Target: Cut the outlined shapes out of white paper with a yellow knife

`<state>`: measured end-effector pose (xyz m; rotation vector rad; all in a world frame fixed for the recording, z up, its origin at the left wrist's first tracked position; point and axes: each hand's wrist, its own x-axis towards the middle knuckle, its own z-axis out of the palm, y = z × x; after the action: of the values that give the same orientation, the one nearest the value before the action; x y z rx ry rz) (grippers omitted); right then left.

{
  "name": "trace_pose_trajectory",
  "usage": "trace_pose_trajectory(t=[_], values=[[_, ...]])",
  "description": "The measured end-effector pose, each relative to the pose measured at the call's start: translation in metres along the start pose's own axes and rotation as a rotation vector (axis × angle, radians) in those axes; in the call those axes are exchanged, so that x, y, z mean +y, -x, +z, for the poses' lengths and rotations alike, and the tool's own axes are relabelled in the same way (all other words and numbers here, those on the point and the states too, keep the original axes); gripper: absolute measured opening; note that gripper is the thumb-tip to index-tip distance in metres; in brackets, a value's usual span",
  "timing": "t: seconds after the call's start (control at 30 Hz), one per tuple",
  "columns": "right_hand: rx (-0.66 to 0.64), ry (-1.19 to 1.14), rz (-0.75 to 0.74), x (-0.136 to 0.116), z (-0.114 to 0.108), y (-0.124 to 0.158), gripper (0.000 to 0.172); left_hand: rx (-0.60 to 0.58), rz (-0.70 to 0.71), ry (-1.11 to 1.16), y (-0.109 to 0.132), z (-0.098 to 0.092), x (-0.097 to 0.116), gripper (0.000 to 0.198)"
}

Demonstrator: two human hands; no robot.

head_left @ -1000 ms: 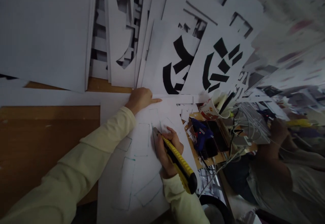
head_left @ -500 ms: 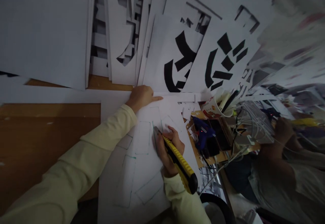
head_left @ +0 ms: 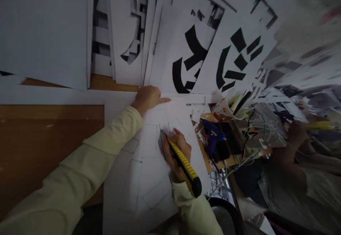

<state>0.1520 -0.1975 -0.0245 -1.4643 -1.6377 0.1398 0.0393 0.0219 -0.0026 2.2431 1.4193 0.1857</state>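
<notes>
A white sheet (head_left: pixel 149 178) with green outlined shapes lies in front of me on a wooden table (head_left: pixel 50 135). My right hand (head_left: pixel 177 153) is closed round a yellow and black utility knife (head_left: pixel 183 165), its blade tip resting on a green line near the sheet's middle. My left hand (head_left: pixel 149 98) presses on the sheet's far edge, index finger stretched to the right, the other fingers curled.
White sheets with cut-out black shapes (head_left: pixel 213 57) are stacked at the back. A blue glue gun (head_left: pixel 213 137), a paper cup (head_left: pixel 226 110) and cables lie to the right. Another person's arm (head_left: pixel 295 153) reaches in at the right.
The view has drifted slightly. My right hand and the knife sit a little further up the green line; my left hand keeps its place on the sheet.
</notes>
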Motion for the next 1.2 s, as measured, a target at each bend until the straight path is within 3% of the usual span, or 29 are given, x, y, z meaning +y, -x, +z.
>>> trace_pose_trajectory(t=[0.33,0.57,0.67,0.97,1.2], values=[[0.053,-0.02,0.049,-0.006,-0.001,0.001,0.012,-0.016,0.002,0.005,0.006,-0.007,0.004,0.069],[-0.127,-0.019,0.205,-0.026,-0.031,0.007,0.01,-0.019,0.001,0.012,0.006,-0.007,0.005,0.066],[-0.138,-0.01,0.26,-0.032,-0.042,0.015,0.01,-0.006,0.007,0.021,0.004,-0.005,0.003,0.065],[-0.145,0.048,0.277,-0.043,-0.054,0.029,0.008,-0.016,-0.011,0.037,0.008,-0.009,0.006,0.064],[-0.204,0.028,0.21,-0.045,-0.058,0.028,0.01,-0.014,-0.012,0.012,0.007,-0.008,0.005,0.065]])
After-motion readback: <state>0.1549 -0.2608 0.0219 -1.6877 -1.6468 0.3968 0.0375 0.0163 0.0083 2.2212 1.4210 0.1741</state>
